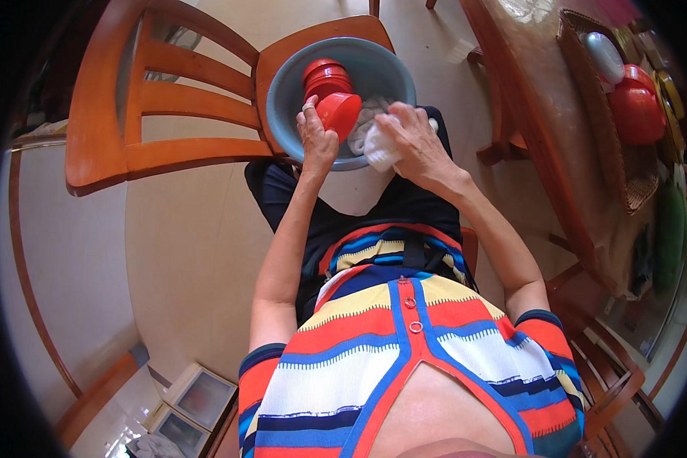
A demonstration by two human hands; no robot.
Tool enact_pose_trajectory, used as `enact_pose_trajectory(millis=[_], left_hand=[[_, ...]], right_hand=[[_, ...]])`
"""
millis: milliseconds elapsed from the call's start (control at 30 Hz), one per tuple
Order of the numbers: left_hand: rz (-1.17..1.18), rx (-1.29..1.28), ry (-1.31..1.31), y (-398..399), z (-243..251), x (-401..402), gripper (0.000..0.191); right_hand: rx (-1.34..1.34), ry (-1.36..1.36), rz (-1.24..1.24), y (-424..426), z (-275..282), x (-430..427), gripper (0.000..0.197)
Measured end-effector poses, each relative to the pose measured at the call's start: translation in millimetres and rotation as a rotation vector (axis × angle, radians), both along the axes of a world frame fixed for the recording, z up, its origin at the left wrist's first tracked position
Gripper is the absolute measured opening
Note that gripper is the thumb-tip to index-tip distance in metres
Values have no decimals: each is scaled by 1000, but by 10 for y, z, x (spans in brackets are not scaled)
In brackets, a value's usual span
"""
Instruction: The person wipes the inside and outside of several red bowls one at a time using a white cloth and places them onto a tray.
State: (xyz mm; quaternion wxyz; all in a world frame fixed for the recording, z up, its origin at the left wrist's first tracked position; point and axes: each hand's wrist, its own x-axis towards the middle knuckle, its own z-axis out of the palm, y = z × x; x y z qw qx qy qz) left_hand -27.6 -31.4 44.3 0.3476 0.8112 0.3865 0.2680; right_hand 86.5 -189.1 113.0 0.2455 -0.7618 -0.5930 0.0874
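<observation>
My left hand (319, 140) grips a red plastic container (342, 113), tilted with its flat side turned to the right. My right hand (418, 146) holds a bunched white cloth (382, 150) just right of that container, apart from it. Both hands are over the near side of a blue-grey plastic basin (280, 129). Inside it, beyond my left hand, lies a stack of red round containers (326, 75). A crumpled greyish cloth (362, 127) rests in the basin, partly hidden by the white cloth and my right hand.
The basin stands on the seat of a wooden chair (297, 37), whose slatted back (197, 106) rises at left. To the right is a wooden table (515, 86) with a wicker basket (592, 126) and a red jar (635, 109). A long green gourd or melon (668, 240) lies beyond.
</observation>
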Motion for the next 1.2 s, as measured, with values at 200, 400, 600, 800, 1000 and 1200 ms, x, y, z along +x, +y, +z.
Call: enact_pose_trajectory(millis=[200, 400, 600, 800, 1000, 1200], left_hand=[[-273, -490, -225, -128, 326, 23, 55], [-8, -864, -392, -255, 662, 108, 31], [-12, -933, -810, -272, 706, 201, 67], [-79, -825, -744, -411, 618, 227, 63], [-356, -479, -104, -3, 851, 148, 50], [-268, -469, -243, -141, 787, 256, 52]], right_hand=[[364, -359, 178, 574, 105, 51, 57], [390, -312, 216, 902, 24, 209, 50], [373, 473, -369, 805, -411, 221, 30], [483, 2161, -449, 681, -532, -112, 30], [195, 466, -251, 507, -93, 339, 24], [392, 10, -125, 653, 72, 363, 24]])
